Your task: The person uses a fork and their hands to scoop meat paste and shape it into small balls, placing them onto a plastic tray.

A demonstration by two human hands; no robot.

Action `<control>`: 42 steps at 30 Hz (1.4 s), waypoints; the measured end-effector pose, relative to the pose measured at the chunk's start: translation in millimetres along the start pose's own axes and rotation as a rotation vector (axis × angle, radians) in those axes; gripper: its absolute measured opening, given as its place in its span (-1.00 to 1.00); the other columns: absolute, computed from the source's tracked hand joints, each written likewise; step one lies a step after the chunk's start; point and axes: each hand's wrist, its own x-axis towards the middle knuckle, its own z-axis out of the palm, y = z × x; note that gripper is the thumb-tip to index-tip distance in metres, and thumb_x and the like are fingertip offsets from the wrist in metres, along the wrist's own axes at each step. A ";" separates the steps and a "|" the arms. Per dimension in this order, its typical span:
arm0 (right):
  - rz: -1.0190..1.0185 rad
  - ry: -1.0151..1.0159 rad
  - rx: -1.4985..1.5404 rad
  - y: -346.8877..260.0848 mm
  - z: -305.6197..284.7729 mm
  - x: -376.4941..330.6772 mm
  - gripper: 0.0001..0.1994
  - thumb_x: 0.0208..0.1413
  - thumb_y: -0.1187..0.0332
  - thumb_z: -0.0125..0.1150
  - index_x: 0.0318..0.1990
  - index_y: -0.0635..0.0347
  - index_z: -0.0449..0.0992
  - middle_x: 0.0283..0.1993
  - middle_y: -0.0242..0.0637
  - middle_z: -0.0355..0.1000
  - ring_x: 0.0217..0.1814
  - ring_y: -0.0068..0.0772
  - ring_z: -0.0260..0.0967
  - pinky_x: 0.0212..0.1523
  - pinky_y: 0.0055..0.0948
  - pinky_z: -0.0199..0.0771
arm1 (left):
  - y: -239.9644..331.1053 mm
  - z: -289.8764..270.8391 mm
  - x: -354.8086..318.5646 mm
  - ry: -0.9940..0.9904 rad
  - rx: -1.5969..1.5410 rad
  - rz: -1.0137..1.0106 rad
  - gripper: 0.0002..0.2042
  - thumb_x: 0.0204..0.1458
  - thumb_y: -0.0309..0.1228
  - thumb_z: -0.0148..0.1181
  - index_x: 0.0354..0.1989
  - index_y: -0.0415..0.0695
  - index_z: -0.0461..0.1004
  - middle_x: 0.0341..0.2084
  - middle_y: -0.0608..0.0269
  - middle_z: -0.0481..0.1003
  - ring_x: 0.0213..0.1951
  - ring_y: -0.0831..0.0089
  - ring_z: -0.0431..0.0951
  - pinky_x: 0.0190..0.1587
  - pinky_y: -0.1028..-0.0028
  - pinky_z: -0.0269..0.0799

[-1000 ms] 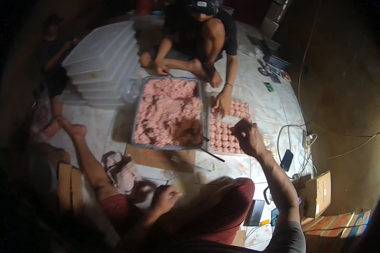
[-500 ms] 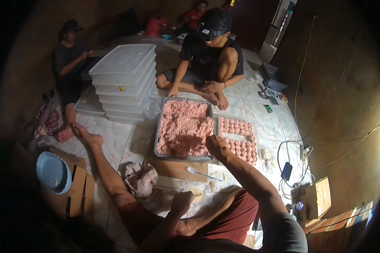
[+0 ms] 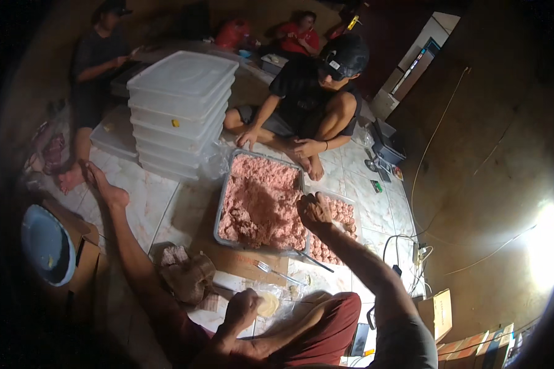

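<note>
In front of my crossed leg, my left hand (image 3: 241, 309) is closed on the edge of a pale, round, flat dough wrapper (image 3: 268, 304); whether it is one or a stack I cannot tell. My right hand (image 3: 317, 210) is over the right rim of a big grey tub (image 3: 217, 229), its fingers bent and apart, with nothing visible in them. Pink minced meat (image 3: 261, 200) fills the tub. Beneath and beyond that hand lies a shallow clear tray with rows of pink meat balls (image 3: 326, 251), partly hidden by my arm. A dark stick-like handle (image 3: 317, 262) slants from the tub's near right corner.
A fork (image 3: 277, 272) lies by flattened cardboard (image 3: 237, 261). Left are a bunched cloth (image 3: 188, 273), a blue basin (image 3: 48, 246) on a box and stacked lidded containers (image 3: 178, 117). A person in black (image 3: 317, 101) sits across the tub. Cables (image 3: 415, 240) run along the right.
The view has shifted and tilted. My right hand stays by the tub's right rim, its fingers now more apart. The dark handle now shows at the tub's corner. My left hand keeps the wrapper.
</note>
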 end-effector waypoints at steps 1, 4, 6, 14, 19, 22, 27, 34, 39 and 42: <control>-0.080 -0.044 -0.024 10.7 -6.9 -12.5 -0.92 0.09 0.35 0.04 -0.33 0.02 0.47 -0.27 -0.31 0.42 -0.07 -0.30 0.37 0.12 -0.20 0.17 | 8.6 -3.2 -0.5 0.003 -0.095 -0.083 -0.74 0.08 -0.27 0.25 -0.32 -0.20 0.36 -0.43 -0.07 0.52 -0.34 -0.11 0.55 -0.33 0.06 0.43; -0.058 -0.074 -0.119 33.8 -13.3 -0.4 -0.85 0.14 0.35 0.01 -0.24 0.05 0.53 -0.25 -0.29 0.46 -0.08 -0.30 0.38 0.11 -0.22 0.18 | -1.5 -8.2 -3.2 -0.003 -0.120 -0.099 -0.72 0.09 -0.31 0.24 -0.18 -0.17 0.28 -0.41 -0.06 0.54 -0.31 -0.09 0.58 -0.32 0.10 0.47; 0.092 -0.073 -0.006 31.9 -44.4 27.8 -0.83 0.15 0.34 0.01 -0.23 0.07 0.55 -0.23 -0.25 0.48 -0.08 -0.28 0.39 0.09 -0.22 0.19 | 1.9 -22.8 -3.9 -0.059 -0.111 -0.143 -0.69 0.07 -0.32 0.26 -0.13 -0.16 0.31 -0.39 -0.06 0.55 -0.28 -0.06 0.60 -0.29 0.14 0.50; -0.161 -0.276 0.194 41.8 -36.0 18.8 -0.92 -0.07 0.44 0.14 -0.38 0.04 0.43 -0.22 -0.33 0.46 -0.06 -0.22 0.42 0.14 -0.04 0.11 | -20.0 -8.4 -5.8 -0.120 -0.050 -0.009 -0.74 0.09 -0.28 0.19 -0.13 -0.17 0.45 -0.31 -0.09 0.57 -0.22 -0.10 0.57 -0.17 0.11 0.47; 0.142 -0.223 -0.007 24.8 -8.4 31.4 -0.82 0.14 0.40 -0.03 -0.32 0.04 0.57 -0.28 -0.29 0.51 -0.05 -0.35 0.43 0.03 -0.15 0.20 | -24.3 0.9 -3.7 -0.165 -0.048 -0.025 -0.72 0.05 -0.31 0.22 -0.11 -0.16 0.44 -0.31 -0.10 0.57 -0.21 -0.09 0.57 -0.17 0.10 0.47; -0.092 0.007 0.161 18.5 -15.1 8.4 -0.81 0.13 0.40 -0.03 -0.24 -0.02 0.55 -0.23 -0.33 0.50 -0.02 -0.34 0.40 0.04 -0.18 0.14 | -36.1 2.4 -5.4 -0.169 -0.028 0.004 -0.71 0.03 -0.31 0.23 -0.10 -0.15 0.43 -0.31 -0.09 0.57 -0.21 -0.07 0.57 -0.17 0.10 0.47; -0.014 -0.146 0.059 48.2 -29.3 -3.8 -0.89 0.15 0.40 -0.01 -0.30 0.02 0.48 -0.25 -0.32 0.46 -0.10 -0.27 0.41 -0.03 -0.10 0.14 | -16.5 -8.0 -0.5 -0.213 -0.046 -0.027 -0.72 -0.03 -0.34 0.29 -0.18 -0.16 0.45 -0.34 -0.07 0.57 -0.23 -0.04 0.58 -0.19 0.13 0.48; -0.045 -0.286 0.147 27.0 -21.9 29.8 -0.82 0.03 0.45 0.03 -0.26 0.01 0.55 -0.23 -0.26 0.50 -0.07 -0.27 0.43 0.04 -0.14 0.14 | -26.2 -8.4 -4.1 -0.190 -0.107 -0.113 -0.67 -0.09 -0.26 0.38 -0.24 -0.20 0.49 -0.35 -0.02 0.58 -0.23 0.05 0.61 -0.17 0.24 0.50; 0.069 0.013 0.275 34.5 -7.4 22.5 -0.87 0.15 0.42 -0.05 -0.33 0.11 0.47 -0.30 -0.22 0.46 -0.11 -0.14 0.43 0.05 -0.02 0.16 | -24.0 1.1 3.1 -0.226 -0.096 -0.058 -0.65 -0.06 -0.21 0.39 -0.25 -0.22 0.49 -0.38 -0.03 0.57 -0.27 0.09 0.61 -0.23 0.26 0.50; -0.055 -0.188 0.347 30.9 -18.5 23.7 -0.88 0.14 0.36 0.03 -0.26 0.08 0.51 -0.21 -0.27 0.48 -0.05 -0.14 0.41 0.03 -0.06 0.18 | -30.1 7.2 5.2 -0.208 -0.187 -0.114 -0.63 -0.03 -0.17 0.39 -0.27 -0.24 0.49 -0.41 -0.03 0.57 -0.33 0.18 0.62 -0.29 0.32 0.50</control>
